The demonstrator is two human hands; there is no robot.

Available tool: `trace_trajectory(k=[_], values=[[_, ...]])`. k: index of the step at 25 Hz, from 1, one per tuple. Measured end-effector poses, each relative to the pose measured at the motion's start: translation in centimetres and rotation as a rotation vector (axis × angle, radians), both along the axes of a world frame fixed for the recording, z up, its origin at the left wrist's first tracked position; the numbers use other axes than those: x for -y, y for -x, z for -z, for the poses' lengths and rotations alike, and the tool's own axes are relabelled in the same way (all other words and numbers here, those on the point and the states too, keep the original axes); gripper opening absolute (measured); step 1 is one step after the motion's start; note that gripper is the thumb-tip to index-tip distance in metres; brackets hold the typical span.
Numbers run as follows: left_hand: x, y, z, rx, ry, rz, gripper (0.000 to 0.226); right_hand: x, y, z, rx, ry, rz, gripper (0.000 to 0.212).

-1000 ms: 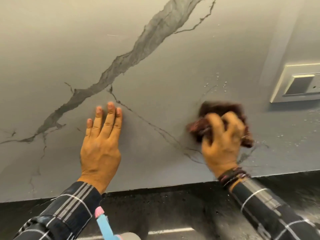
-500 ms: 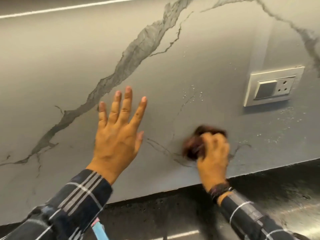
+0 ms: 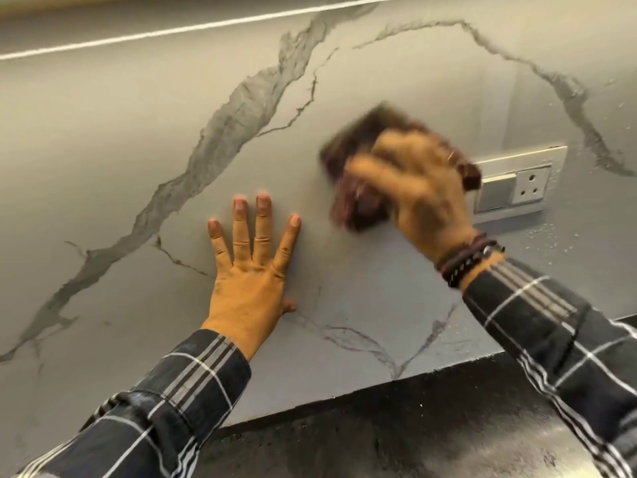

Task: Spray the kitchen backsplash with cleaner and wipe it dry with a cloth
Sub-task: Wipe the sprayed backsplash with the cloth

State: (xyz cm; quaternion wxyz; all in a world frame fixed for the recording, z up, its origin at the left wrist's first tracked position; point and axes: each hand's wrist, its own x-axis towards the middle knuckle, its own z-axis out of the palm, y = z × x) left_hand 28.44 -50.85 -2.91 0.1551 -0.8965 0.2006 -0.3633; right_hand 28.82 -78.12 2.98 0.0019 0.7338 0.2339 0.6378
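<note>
The grey marble-look backsplash (image 3: 138, 139) with dark veins fills most of the view. My left hand (image 3: 251, 263) lies flat against it with straight, spread fingers. To its right my right hand (image 3: 413, 188) grips a bunched dark reddish-brown cloth (image 3: 358, 143) and presses it to the wall; hand and cloth are motion-blurred. Small spray droplets (image 3: 548, 236) cling to the wall below the socket. No spray bottle is in view.
A white switch and socket plate (image 3: 517, 188) sits on the wall just right of the cloth. The black speckled countertop (image 3: 396, 439) runs along the bottom. A bright light strip (image 3: 206, 27) crosses the top of the wall.
My right hand has carried the cloth up the wall from near the counter edge to beside the socket. My left hand has settled flat on the wall again. The camera tilted upward.
</note>
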Motion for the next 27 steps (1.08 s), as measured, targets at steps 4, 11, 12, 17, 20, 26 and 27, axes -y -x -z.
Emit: trace_trajectory(k=[4,11,12,17,20,26,27], values=[[-0.2,-0.1,0.1,0.017,0.004,0.04,0.156,-2.6,-0.2,2.2,-0.089,-0.108,-0.085,0.032],[-0.5,-0.1,0.0,0.033,-0.029,0.028,0.154,-1.6,-0.8,-2.1,-0.001,0.176,-0.1,0.036],[-0.5,0.0,0.0,0.029,-0.03,0.024,0.154,-2.8,-1.0,-4.8,0.016,-0.1,-0.067,0.04],[-0.3,-0.1,0.1,-0.006,-0.047,-0.032,0.152,-6.4,0.1,-1.5,-0.096,0.178,-0.097,0.037],[-0.4,0.0,-0.1,-0.004,-0.027,-0.016,0.153,-3.1,-0.4,-5.3,-0.041,0.204,-0.045,0.034],[-0.2,0.1,0.0,-0.023,-0.037,-0.041,0.152,-4.8,-0.2,-4.3,-0.011,0.357,-0.107,0.031],[-0.4,0.0,0.0,-0.017,-0.036,-0.036,0.153,-3.8,-0.1,-4.9,0.029,0.561,-0.094,0.029]])
